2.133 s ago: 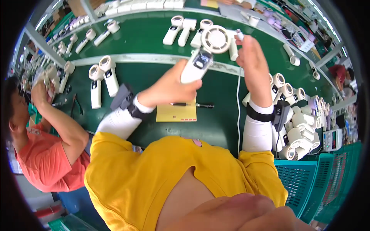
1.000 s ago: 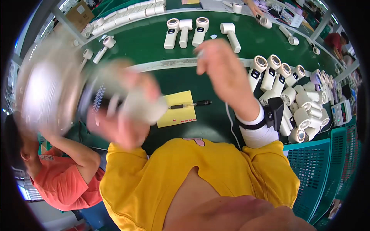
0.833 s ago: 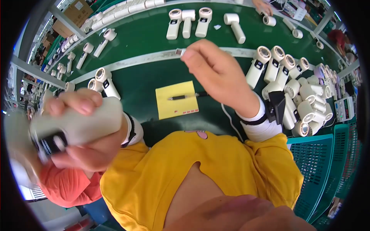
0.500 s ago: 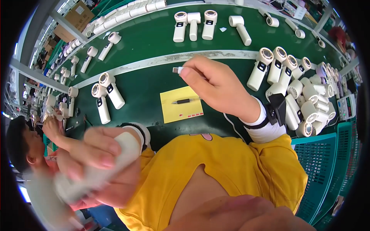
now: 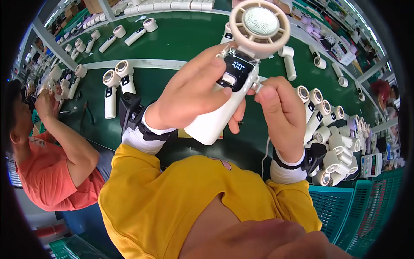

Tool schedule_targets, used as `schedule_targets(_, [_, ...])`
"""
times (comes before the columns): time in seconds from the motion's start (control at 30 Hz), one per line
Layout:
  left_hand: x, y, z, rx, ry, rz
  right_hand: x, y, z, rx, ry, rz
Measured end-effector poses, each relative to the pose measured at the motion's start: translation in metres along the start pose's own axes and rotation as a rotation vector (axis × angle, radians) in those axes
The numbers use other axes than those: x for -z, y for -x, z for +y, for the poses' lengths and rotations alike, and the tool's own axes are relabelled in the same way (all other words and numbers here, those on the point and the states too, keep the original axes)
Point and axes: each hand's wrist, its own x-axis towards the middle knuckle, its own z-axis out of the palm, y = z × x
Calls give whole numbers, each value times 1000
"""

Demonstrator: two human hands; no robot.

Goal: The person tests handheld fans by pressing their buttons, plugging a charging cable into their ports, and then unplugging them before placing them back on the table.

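Head view: at the upper centre of the frame, the left hand [image 5: 192, 93] is clamped around the fan [image 5: 220, 111], a grip that seems to suit keeping its lit display [image 5: 238, 66] facing the wearer and its side exposed. Just right of centre, the right hand [image 5: 282, 114] pinches a small plug [image 5: 257, 86] at that side; whether it is seated, I cannot tell. Toward the right edge lies a fan heap [image 5: 332, 159], probably placed for easy reach.

Green workbench [image 5: 181, 45]; grey metal post [image 5: 54, 44] left; strip light [image 5: 365, 20] upper right.
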Motion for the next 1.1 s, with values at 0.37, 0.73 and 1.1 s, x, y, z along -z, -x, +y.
schedule_targets(0.37, [13, -8, -24, -143, -85, -98, -7, 1, -2, 66, 270, 24])
schedule_targets(0.73, [12, -21, -33, -237, -314, -52, 3, -9, 11, -104, 93, -41])
schedule_targets(1.1, [35, -5, 5, -218, 166, 89, 22, -2, 1, -77, 118, 96])
